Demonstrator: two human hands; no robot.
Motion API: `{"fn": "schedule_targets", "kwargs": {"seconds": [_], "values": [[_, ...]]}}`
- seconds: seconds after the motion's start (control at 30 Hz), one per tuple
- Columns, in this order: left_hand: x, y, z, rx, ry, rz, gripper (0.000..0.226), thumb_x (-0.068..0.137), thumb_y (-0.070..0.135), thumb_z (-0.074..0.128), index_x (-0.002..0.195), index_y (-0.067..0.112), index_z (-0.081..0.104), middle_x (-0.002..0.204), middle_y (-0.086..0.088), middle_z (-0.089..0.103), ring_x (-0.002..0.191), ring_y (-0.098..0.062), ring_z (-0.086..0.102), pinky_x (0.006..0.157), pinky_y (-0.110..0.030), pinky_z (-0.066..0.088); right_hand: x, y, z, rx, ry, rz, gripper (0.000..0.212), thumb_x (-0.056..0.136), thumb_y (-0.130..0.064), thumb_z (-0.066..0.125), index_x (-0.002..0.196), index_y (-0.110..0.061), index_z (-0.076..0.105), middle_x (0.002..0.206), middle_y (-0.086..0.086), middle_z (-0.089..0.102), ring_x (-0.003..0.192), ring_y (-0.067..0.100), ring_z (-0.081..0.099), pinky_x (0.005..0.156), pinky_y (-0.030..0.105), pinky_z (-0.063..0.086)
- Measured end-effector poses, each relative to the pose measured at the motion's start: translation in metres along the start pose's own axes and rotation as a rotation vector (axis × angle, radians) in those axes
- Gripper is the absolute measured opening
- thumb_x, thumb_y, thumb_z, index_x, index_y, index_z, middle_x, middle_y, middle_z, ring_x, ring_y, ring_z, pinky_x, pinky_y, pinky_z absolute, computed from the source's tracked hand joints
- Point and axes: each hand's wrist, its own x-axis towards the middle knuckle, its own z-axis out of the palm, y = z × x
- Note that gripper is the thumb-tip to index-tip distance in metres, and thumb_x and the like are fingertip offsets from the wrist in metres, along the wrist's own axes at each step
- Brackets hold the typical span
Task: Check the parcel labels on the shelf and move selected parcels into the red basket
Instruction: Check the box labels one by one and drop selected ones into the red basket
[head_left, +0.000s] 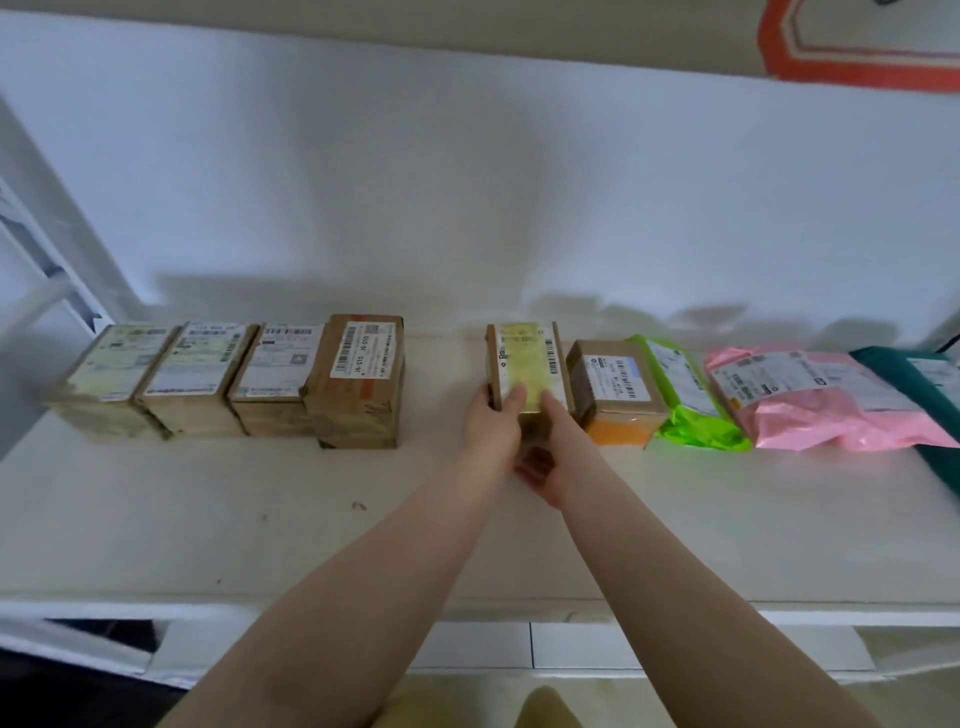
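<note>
Small cardboard parcel mid-shelf, beside orange-based box — likely stiff, light, tape maybe slick. Left hand and right hand clamped on near end; side walls look best hold. White shelf below.

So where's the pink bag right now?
The pink bag lies on the shelf at the right of the head view, between the green bag and a dark teal bag.
</note>
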Motion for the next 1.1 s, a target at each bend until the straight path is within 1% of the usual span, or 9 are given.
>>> {"fn": "schedule_targets", "kwargs": {"seconds": [0.1, 0.2, 0.3, 0.4, 0.47, 0.67, 0.93, 1.0, 1.1], "values": [[-0.01, 0.002, -0.015, -0.071, -0.028, 0.075, 0.03, 0.098, 0.018, 0.056, 0.127, 0.017, 0.06, 0.112, 0.002, 0.068, 0.09, -0.008, 0.066, 0.067, -0.015, 0.051, -0.002, 0.003, 0.004, -0.033, -0.042, -0.037, 0.038, 0.077, -0.045, 0.08, 0.103, -0.02, 0.065, 0.116, 0.008, 0.067, 0.107, 0.027, 0.065, 0.087, 0.044, 0.058], [-0.016, 0.005, -0.03, -0.118, -0.046, 0.132, 0.03, 0.096, 0.014, 0.058, 0.126, 0.016, 0.062, 0.112, 0.001, 0.072, 0.1, -0.014, 0.069, 0.078, -0.019, 0.054, -0.008, 0.003, 0.006, -0.069, -0.058, -0.087, 0.033, 0.076, -0.046, 0.081, 0.092, -0.022, 0.063, 0.108, 0.005, 0.063, 0.103, 0.023, 0.061, 0.077, 0.036, 0.057], [-0.023, 0.011, -0.044, -0.124, -0.064, 0.146, 0.031, 0.095, 0.013, 0.059, 0.125, 0.022, 0.063, 0.105, 0.009, 0.073, 0.101, -0.011, 0.068, 0.08, -0.018, 0.051, -0.008, 0.005, 0.005, -0.089, -0.147, -0.164, 0.051, 0.075, -0.046, 0.082, 0.113, -0.017, 0.064, 0.115, 0.005, 0.066, 0.11, 0.02, 0.061, 0.083, 0.035, 0.058], [-0.029, 0.019, -0.058, -0.142, -0.111, 0.16, 0.039, 0.092, 0.009, 0.063, 0.129, 0.024, 0.061, 0.112, 0.007, 0.073, 0.112, -0.013, 0.065, 0.096, -0.027, 0.05, -0.014, 0.002, 0.0, -0.126, -0.27, -0.255, 0.067, 0.079, -0.037, 0.08, 0.138, -0.017, 0.055, 0.121, 0.001, 0.071, 0.113, 0.016, 0.065, 0.101, 0.038, 0.052], [-0.033, 0.025, -0.067, -0.157, -0.15, 0.169, 0.05, 0.089, 0.007, 0.067, 0.134, 0.025, 0.059, 0.118, 0.005, 0.072, 0.115, -0.013, 0.065, 0.104, -0.033, 0.046, -0.024, -0.003, -0.004, -0.165, -0.358, -0.33, 0.059, 0.081, -0.029, 0.077, 0.135, -0.016, 0.058, 0.119, 0.002, 0.073, 0.11, 0.015, 0.067, 0.105, 0.038, 0.048], [-0.044, 0.039, -0.085, -0.131, -0.194, 0.216, 0.066, 0.081, 0.016, 0.077, 0.14, 0.031, 0.052, 0.122, 0.004, 0.07, 0.114, -0.014, 0.066, 0.103, -0.041, 0.048, -0.049, -0.008, -0.009, -0.163, -0.483, -0.445, 0.067, 0.068, -0.027, 0.077, 0.131, -0.012, 0.06, 0.111, 0.0, 0.076, 0.101, 0.012, 0.073, 0.086, 0.025, 0.055], [-0.053, 0.051, -0.088, -0.144, -0.222, 0.246, 0.067, 0.075, 0.019, 0.079, 0.137, 0.025, 0.055, 0.122, 0.001, 0.071, 0.113, -0.018, 0.067, 0.095, -0.035, 0.054, -0.065, -0.015, -0.006, -0.184, -0.521, -0.489, 0.068, 0.068, -0.024, 0.078, 0.131, -0.01, 0.058, 0.111, 0.002, 0.076, 0.097, 0.011, 0.074, 0.074, 0.018, 0.056], [-0.057, 0.053, -0.089, -0.148, -0.22, 0.238, 0.073, 0.068, 0.025, 0.081, 0.137, 0.025, 0.056, 0.121, 0.001, 0.071, 0.112, -0.018, 0.067, 0.097, -0.037, 0.053, -0.065, -0.014, -0.007, -0.206, -0.53, -0.517, 0.063, 0.071, -0.024, 0.076, 0.13, -0.011, 0.059, 0.113, 0.003, 0.075, 0.099, 0.011, 0.073, 0.076, 0.019, 0.055], [-0.065, 0.054, -0.089, -0.126, -0.225, 0.215, 0.077, 0.064, 0.03, 0.082, 0.136, 0.025, 0.057, 0.119, 0.002, 0.072, 0.11, -0.018, 0.068, 0.102, -0.041, 0.049, -0.069, -0.01, -0.009, -0.231, -0.515, -0.568, 0.07, 0.071, -0.031, 0.081, 0.135, -0.018, 0.057, 0.119, 0.0, 0.073, 0.109, 0.012, 0.069, 0.091, 0.026, 0.05]]}}
